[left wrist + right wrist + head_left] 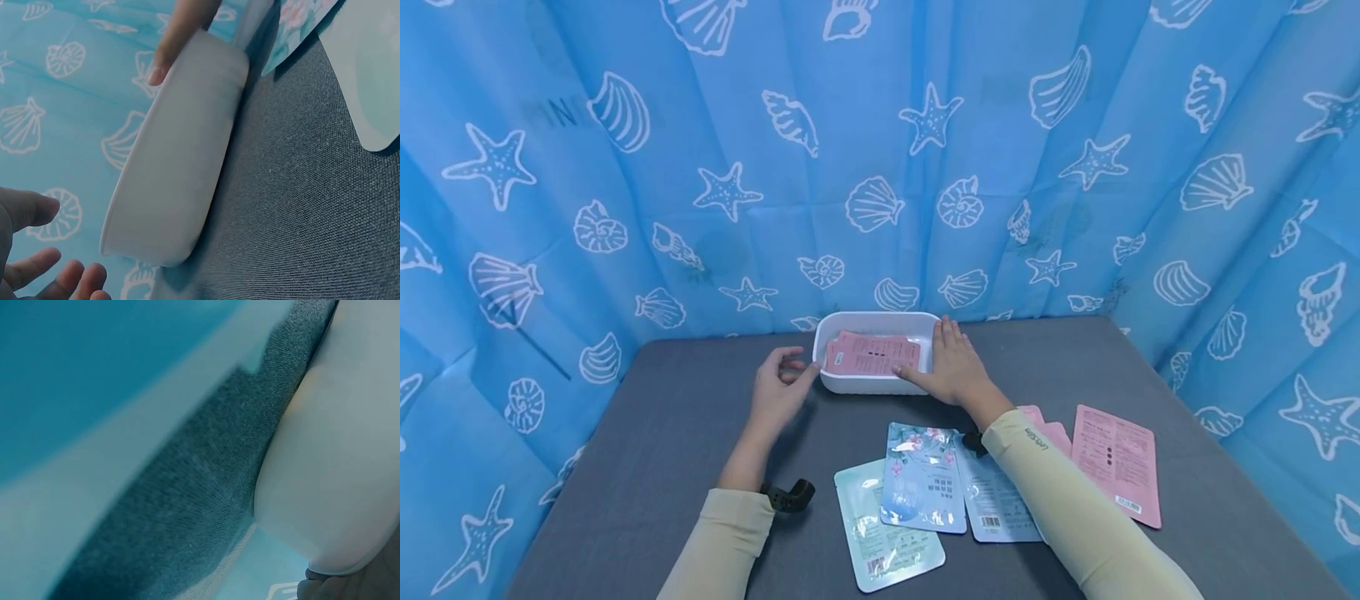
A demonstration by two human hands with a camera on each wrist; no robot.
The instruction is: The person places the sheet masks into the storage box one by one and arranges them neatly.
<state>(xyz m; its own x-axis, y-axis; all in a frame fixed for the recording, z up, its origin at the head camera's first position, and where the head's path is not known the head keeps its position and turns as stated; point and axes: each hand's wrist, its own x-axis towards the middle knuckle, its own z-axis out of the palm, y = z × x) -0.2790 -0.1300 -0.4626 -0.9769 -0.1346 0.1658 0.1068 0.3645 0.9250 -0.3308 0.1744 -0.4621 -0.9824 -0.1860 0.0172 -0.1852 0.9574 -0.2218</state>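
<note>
A blue seashell-and-starfish curtain hangs beyond the hands, and a gray cloth-covered table stretches beneath them. A white plastic bin sits between the left hand and the right hand. The right hand rests on the bin's right end, its fingers straight along the outside and its thumb stretched over the near rim. The left hand is just beside the bin's left end, holding nothing, its fingers loosely bent and its thumb apart from them.

Left of the right thumb, inside the bin, lie overlapping pink sachets, at least 2. Another pink sachet lies flat to the right of the right forearm, with more pink packaging partly covered by that arm. Nearer the wearer than the right hand are 3 more: a mint-green sachet, a blue floral sachet overlapping its upper corner, and a light-blue sachet partly under the right forearm. A small black wrist device sits behind the left hand.
</note>
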